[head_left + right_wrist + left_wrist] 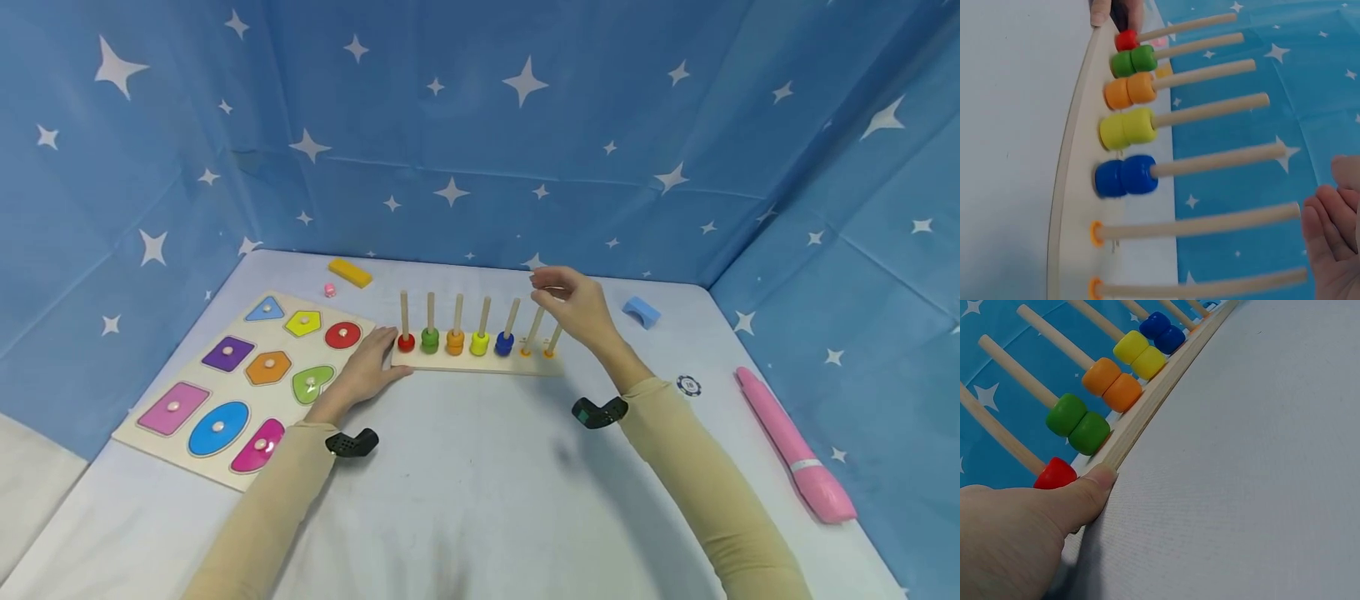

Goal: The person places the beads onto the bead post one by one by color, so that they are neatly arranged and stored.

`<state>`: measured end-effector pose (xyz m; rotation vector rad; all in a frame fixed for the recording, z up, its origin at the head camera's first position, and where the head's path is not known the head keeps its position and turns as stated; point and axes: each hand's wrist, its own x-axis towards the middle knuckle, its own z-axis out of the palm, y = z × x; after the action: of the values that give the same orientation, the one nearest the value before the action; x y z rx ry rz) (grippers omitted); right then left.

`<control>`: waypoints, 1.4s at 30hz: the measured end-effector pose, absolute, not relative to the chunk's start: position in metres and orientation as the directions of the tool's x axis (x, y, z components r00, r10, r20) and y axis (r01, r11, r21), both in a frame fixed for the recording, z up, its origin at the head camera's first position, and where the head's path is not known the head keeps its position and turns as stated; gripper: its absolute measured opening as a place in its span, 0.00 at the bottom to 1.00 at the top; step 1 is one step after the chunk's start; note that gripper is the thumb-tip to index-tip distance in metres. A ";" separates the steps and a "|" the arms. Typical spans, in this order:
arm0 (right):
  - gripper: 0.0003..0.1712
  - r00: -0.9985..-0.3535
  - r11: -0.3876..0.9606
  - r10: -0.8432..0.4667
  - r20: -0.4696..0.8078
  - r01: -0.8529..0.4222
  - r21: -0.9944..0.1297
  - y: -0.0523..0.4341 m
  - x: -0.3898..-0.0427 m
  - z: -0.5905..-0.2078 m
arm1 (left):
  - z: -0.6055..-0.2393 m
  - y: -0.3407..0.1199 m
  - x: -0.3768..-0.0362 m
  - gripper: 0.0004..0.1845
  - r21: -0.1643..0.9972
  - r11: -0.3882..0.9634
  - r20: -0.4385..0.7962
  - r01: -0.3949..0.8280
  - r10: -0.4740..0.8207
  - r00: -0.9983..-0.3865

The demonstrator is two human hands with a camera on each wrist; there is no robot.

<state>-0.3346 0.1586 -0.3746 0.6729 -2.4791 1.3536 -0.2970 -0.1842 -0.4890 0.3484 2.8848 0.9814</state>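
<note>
A wooden bead rack (480,363) with a row of upright pegs lies across the table. One red bead (1057,474) sits on its leftmost peg. Pairs of green (1133,60), orange (1130,90), yellow (1127,128) and blue beads (1126,176) follow; the two rightmost pegs (1200,224) carry no beads, only orange rings at the base. My left hand (367,367) grips the rack's left end, thumb along the front edge. At the tops of the rightmost pegs, my right hand (573,307) hovers with fingers loosely bent and nothing visible between them.
Left of the rack, partly under my left forearm, lies a shape puzzle board (247,367). Behind are a yellow block (350,272) and a small pink piece (330,290). To the right lie a blue arch block (641,312), a round chip (688,385) and a folded pink umbrella (795,450).
</note>
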 end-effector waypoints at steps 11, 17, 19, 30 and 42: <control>0.18 -0.886 0.442 -0.210 0.413 -0.463 -0.768 0.195 -0.303 -0.356 | -0.491 -0.184 -0.297 0.44 0.614 0.768 0.003 0.181 0.228 -0.974; 0.17 -0.902 0.442 -0.210 0.377 -0.432 -0.786 0.223 -0.291 -0.376 | -0.490 -0.185 -0.297 0.44 0.611 0.771 0.000 0.180 0.227 -0.974; 0.17 -0.908 0.457 -0.219 0.358 -0.419 -0.785 0.233 -0.285 -0.384 | -0.490 -0.185 -0.297 0.44 0.611 0.769 0.005 0.185 0.230 -0.973; 0.16 -0.928 0.460 -0.275 0.252 -0.357 -0.813 0.297 -0.258 -0.437 | -0.491 -0.185 -0.299 0.44 0.615 0.764 0.016 0.197 0.238 -0.971; 0.16 -0.936 0.520 -0.289 0.202 -0.331 -0.787 0.324 -0.230 -0.470 | -0.491 -0.183 -0.298 0.44 0.620 0.754 0.026 0.215 0.254 -0.967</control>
<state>-0.2298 0.3239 -0.4700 0.5502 -2.6989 1.4133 -0.2978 -0.1831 -0.4910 0.3855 2.8861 1.0091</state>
